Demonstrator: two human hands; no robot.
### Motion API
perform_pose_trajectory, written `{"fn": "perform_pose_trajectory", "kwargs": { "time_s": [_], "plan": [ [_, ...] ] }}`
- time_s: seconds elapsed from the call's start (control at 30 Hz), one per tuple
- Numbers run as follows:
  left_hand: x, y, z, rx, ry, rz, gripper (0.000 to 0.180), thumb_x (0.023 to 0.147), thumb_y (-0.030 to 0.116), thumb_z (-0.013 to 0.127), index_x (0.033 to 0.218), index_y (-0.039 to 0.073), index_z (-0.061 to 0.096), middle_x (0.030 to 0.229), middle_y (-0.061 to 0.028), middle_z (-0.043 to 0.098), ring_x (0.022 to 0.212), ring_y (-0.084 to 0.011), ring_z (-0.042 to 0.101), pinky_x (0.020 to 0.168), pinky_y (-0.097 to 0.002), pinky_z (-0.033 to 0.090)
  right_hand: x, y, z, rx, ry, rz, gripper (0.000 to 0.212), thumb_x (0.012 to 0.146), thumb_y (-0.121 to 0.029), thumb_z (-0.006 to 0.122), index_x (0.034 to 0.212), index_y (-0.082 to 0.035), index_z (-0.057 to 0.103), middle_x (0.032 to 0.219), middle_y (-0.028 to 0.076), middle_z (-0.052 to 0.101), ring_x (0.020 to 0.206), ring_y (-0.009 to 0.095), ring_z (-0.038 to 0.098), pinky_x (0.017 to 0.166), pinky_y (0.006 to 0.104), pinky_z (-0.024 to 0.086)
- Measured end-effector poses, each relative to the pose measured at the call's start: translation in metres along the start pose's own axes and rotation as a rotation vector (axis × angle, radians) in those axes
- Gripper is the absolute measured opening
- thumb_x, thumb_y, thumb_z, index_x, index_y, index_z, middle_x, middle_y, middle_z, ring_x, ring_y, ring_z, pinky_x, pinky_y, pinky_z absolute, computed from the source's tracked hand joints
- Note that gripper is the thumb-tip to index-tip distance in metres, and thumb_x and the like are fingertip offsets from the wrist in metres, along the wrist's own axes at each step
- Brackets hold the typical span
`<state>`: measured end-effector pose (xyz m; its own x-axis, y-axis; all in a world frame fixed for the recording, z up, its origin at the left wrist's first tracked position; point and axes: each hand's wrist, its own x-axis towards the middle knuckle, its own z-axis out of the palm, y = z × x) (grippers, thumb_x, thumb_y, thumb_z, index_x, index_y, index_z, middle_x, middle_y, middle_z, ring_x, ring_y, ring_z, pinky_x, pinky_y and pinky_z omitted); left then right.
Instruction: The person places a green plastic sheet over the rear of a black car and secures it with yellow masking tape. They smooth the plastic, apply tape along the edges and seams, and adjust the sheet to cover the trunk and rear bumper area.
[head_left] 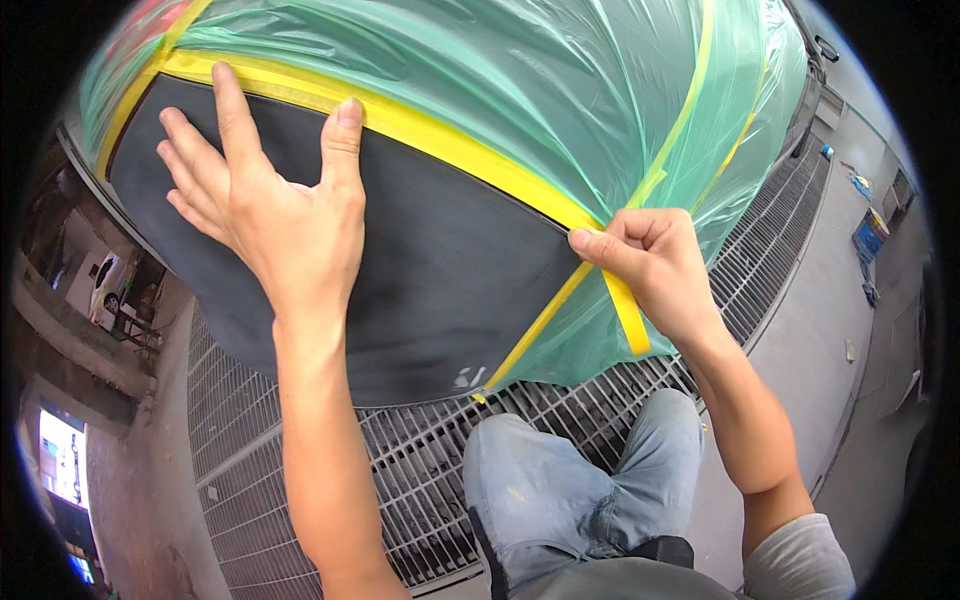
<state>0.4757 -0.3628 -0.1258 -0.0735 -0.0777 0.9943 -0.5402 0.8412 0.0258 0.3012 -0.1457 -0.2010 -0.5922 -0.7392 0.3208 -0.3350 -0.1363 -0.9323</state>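
Observation:
A dark grey car body panel (430,270) curves in front of me, bordered along its top by yellow masking tape (450,143). Green plastic masking film (480,70) covers the car beyond that tape. My left hand (275,190) lies spread against the panel's upper left, its index fingertip and thumb tip on the tape edge. At the panel's upper right corner, my right hand (645,260) pinches the masking tape, and a loose tail of it hangs below the fingers. Another yellow strip runs down the panel's right edge to a pale mark near the bottom.
Metal floor grating (425,500) runs under the car and around my bent knees (560,480). Far right, a blue can (870,232) and scraps lie near the wall. A lit screen (62,455) stands at lower left, and a white car (108,285) shows farther back.

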Motion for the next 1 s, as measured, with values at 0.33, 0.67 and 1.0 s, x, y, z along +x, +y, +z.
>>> {"fn": "perform_pose_trajectory", "kwargs": {
  "time_s": [0.33, 0.67, 1.0],
  "plan": [
    [-0.008, 0.001, 0.001, 0.011, -0.030, 0.032, 0.109, 0.082, 0.071, 0.076, 0.161, 0.007, 0.035, 0.165, -0.0358, 0.019, 0.158, -0.0474, 0.010, 0.124, -0.0633, 0.006, -0.004, 0.000, 0.002, -0.027, -0.058, -0.027, 0.039, 0.096, -0.019, 0.076, 0.065, -0.001, 0.061, 0.050, 0.000, 0.054, 0.037, 0.005, 0.046, 0.034, 0.0267, 0.031],
    [-0.003, 0.001, 0.010, -0.038, 0.095, -0.004, 0.091, 0.087, 0.065, 0.074, 0.155, 0.012, 0.045, 0.164, -0.0319, 0.026, 0.155, -0.0454, 0.019, 0.125, -0.0604, 0.008, -0.030, -0.024, 0.007, -0.209, 0.000, -0.071, 0.040, 0.093, -0.022, 0.081, 0.066, 0.001, 0.064, 0.052, -0.006, 0.046, 0.050, 0.002, 0.037, 0.045, 0.0248, 0.028],
    [-0.006, 0.006, 0.004, 0.060, -0.001, 0.061, 0.101, 0.089, 0.068, 0.071, 0.158, 0.002, 0.037, 0.163, -0.0375, 0.024, 0.156, -0.0487, 0.015, 0.125, -0.0622, 0.008, -0.005, 0.005, 0.003, -0.085, -0.026, -0.052, 0.037, 0.095, -0.018, 0.077, 0.066, 0.000, 0.064, 0.050, -0.003, 0.052, 0.041, 0.003, 0.044, 0.039, 0.0258, 0.031]
  ]
}}
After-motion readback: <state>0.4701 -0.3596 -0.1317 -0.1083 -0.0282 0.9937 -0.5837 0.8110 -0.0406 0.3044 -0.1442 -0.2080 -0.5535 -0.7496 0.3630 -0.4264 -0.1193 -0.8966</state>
